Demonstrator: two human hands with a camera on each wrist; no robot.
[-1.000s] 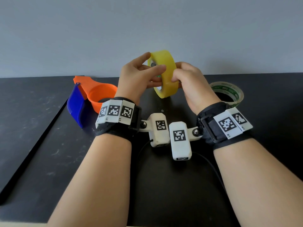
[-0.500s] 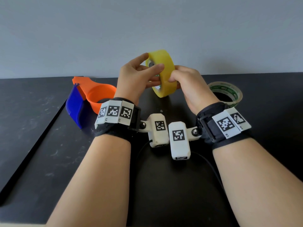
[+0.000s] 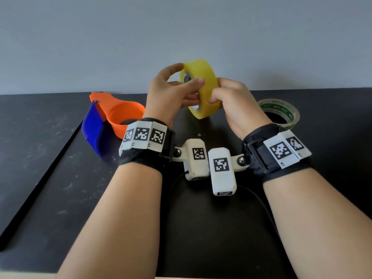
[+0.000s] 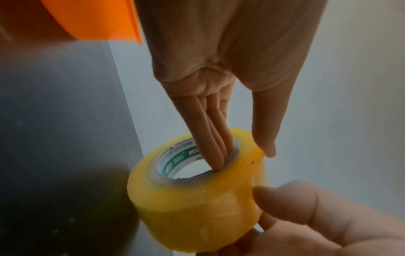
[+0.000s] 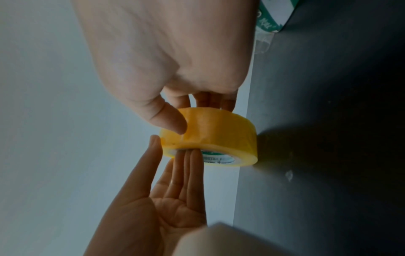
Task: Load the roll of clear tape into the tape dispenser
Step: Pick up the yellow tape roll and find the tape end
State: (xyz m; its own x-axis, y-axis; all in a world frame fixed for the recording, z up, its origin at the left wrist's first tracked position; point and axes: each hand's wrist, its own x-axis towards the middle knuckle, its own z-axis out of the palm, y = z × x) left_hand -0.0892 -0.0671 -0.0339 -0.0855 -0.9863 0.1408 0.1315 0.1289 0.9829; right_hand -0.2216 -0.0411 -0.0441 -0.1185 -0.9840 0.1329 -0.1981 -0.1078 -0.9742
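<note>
The yellowish clear tape roll point(image 3: 201, 67) point(image 4: 197, 204) point(image 5: 219, 128) is held upright in the air above the black table, close to the far wall. My left hand point(image 3: 189, 89) point(image 4: 243, 152) has its straight fingers pushed into the green-printed core and its thumb on the outer face. My right hand point(image 3: 219, 93) point(image 5: 195, 112) pinches the roll from the right, thumb on the outer tape surface and fingers behind it. The orange tape dispenser point(image 3: 120, 113) point(image 4: 92, 19) with its blue flap point(image 3: 92, 127) lies on the table to the left, untouched.
A second tape roll point(image 3: 281, 109) point(image 5: 274, 17), clear with a green-printed core, lies flat on the table behind my right wrist. A black cable point(image 3: 259, 200) runs across the table point(image 3: 40, 158) between my forearms. A grey wall stands just behind the table.
The roll stays in both hands and has shifted slightly up and to the left. My fingers have shifted a little on its outer face.
</note>
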